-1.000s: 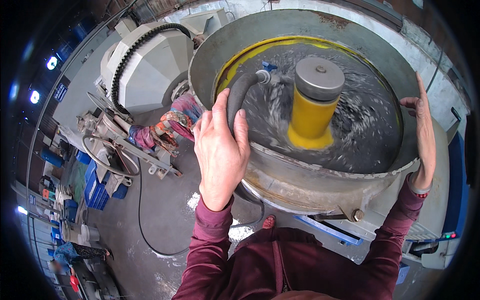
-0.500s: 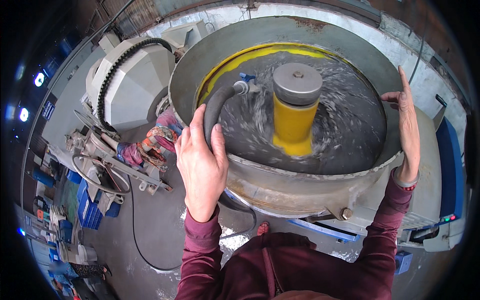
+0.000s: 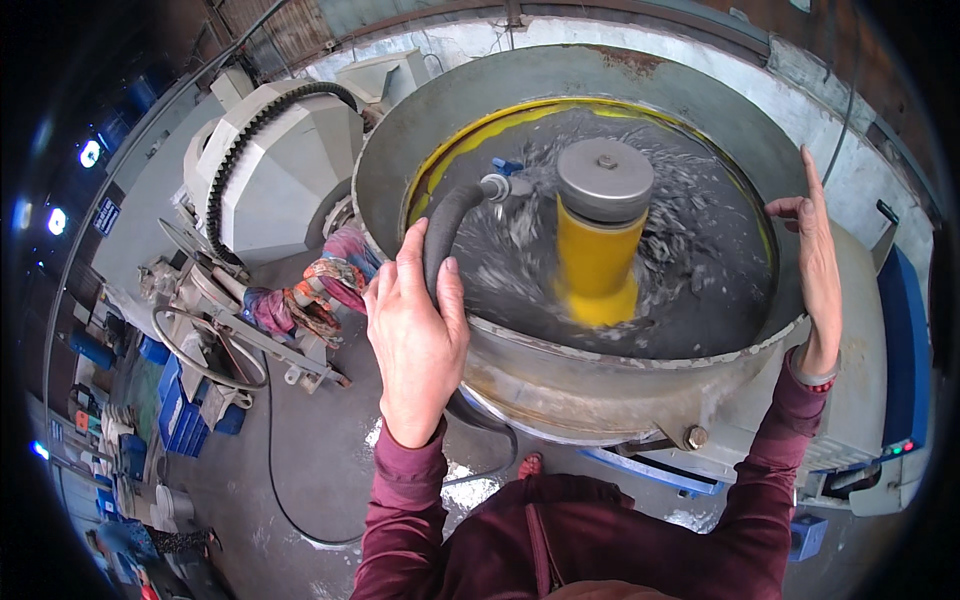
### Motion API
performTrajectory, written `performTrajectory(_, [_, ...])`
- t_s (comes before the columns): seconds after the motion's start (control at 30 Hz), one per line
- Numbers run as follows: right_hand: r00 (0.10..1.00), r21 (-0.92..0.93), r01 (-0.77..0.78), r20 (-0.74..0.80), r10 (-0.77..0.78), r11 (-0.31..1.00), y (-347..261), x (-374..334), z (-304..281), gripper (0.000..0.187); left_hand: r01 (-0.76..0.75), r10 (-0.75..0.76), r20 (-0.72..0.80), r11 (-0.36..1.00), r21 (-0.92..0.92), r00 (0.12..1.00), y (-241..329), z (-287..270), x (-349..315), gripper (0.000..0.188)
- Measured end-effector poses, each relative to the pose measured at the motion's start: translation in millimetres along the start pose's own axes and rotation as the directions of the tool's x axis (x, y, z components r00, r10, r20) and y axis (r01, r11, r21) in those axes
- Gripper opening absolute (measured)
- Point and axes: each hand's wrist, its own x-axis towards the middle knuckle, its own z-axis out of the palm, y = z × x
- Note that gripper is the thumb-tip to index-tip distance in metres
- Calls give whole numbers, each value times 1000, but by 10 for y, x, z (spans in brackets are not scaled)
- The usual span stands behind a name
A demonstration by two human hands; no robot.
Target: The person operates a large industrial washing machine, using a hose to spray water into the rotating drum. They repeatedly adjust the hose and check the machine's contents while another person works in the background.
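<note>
A big round metal bowl [image 3: 600,400] stands before me, with small grey pieces in dark liquid [image 3: 700,270] swirling inside it. From its middle rises a yellow column with a grey metal cap [image 3: 605,180]. A black hose [image 3: 448,222] bends over the bowl's near left rim and ends in a valve with a blue handle [image 3: 507,166], above the liquid. My left hand [image 3: 415,335] holds the hose at the rim, thumb on one side and fingers on the other. My right hand [image 3: 818,265] rests at the right rim, fingers stretched out, holding nothing.
To the left stand a pale faceted drum [image 3: 275,180] with a black chain and a metal frame with a handwheel [image 3: 210,345]. Crumpled coloured cloths [image 3: 320,300] hang beside the bowl. Blue crates [image 3: 185,410] sit farther left. A thin cable [image 3: 275,480] runs across the floor.
The whole view has shifted slightly, so the bowl sits a little lower and farther right. The liquid keeps swirling. Both hands stay at the same places on the hose and rim.
</note>
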Motion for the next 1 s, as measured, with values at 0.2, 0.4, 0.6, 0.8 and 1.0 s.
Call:
performTrajectory(0.2, [1000, -2, -1, -10, 1, 1000, -15, -9, 6, 62, -1, 1, 4, 1000, -6, 1000, -3, -3, 7, 43])
performTrajectory(0.4, [1000, 1, 13, 0, -13, 1000, 27, -8, -2, 62, -13, 13, 5, 1000, -9, 1000, 5, -6, 7, 43])
performTrajectory(0.6, [1000, -5, 15, 5, -15, 1000, 53, -3, 14, 62, -12, 12, 5, 1000, 2, 1000, 3, -14, 5, 42])
performTrajectory(0.8, [1000, -37, 13, -2, -13, 999, 45, -9, 3, 62, -1, 1, 8, 1000, 2, 1000, 16, -7, 8, 43])
performTrajectory(1.0, [1000, -20, 14, 3, -14, 1000, 5, -5, -2, 63, -3, 3, 9, 1000, -1, 1000, -11, 2, 6, 44])
